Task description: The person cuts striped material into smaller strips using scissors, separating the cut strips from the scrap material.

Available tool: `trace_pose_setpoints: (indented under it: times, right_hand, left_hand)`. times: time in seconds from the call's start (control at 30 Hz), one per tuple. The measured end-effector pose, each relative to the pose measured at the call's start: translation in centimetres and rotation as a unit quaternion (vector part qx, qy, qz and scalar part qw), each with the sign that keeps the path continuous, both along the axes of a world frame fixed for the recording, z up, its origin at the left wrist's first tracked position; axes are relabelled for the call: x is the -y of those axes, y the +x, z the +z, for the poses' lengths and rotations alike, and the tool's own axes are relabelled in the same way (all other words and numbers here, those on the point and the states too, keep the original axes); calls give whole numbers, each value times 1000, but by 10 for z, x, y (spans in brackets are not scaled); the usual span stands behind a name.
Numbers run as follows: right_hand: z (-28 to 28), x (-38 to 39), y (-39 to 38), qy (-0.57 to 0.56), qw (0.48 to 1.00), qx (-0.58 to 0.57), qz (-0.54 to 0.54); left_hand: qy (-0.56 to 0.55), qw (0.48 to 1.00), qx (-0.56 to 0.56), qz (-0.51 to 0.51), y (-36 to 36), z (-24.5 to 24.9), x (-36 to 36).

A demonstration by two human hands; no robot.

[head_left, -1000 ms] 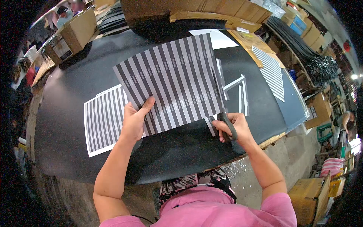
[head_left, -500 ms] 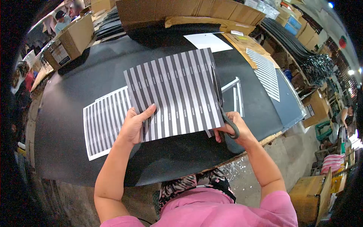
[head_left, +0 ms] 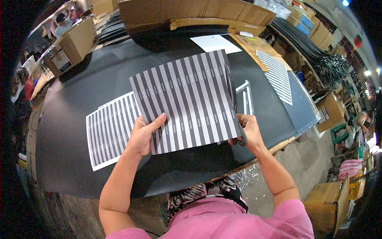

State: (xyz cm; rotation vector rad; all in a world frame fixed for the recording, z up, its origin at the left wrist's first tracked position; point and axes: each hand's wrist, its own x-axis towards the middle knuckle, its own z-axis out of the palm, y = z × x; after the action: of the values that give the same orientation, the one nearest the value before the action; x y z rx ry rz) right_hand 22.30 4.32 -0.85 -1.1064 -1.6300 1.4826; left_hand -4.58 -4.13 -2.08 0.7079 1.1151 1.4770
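Note:
My left hand (head_left: 144,135) pinches the lower left part of a sheet with black and light grey stripes (head_left: 187,103), its thumb on top. Small printed words run along the stripes. The sheet is held above the table and bows slightly. At its right edge my right hand (head_left: 250,133) grips a pair of scissors by the dark handle (head_left: 243,137); most of the blades are hidden by the sheet. A second striped sheet with white margins (head_left: 109,133) lies on the table to the left, partly under my left forearm. Narrow cut strips (head_left: 247,97) lie beyond my right hand.
The black-topped table (head_left: 67,159) spans the front. On it are a white sheet (head_left: 215,43) and another striped sheet (head_left: 274,77). Cardboard boxes (head_left: 69,49) stand at the back left. Paper scraps (head_left: 248,177) litter the floor. A person (head_left: 360,123) is at the far right.
The scissors handle has turned and its loops look closer together. The held sheet's lower right corner has shifted slightly right and down, still between my hands. The view has moved a little.

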Motion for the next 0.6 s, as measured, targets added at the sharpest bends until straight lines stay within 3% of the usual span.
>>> trace_pose_setpoints:
  times: [0.6]
  right_hand:
    - [-3, 0, 0, 5, 999, 18, -26]
  left_hand:
    - [18, 1000, -9, 17, 4, -3, -1]
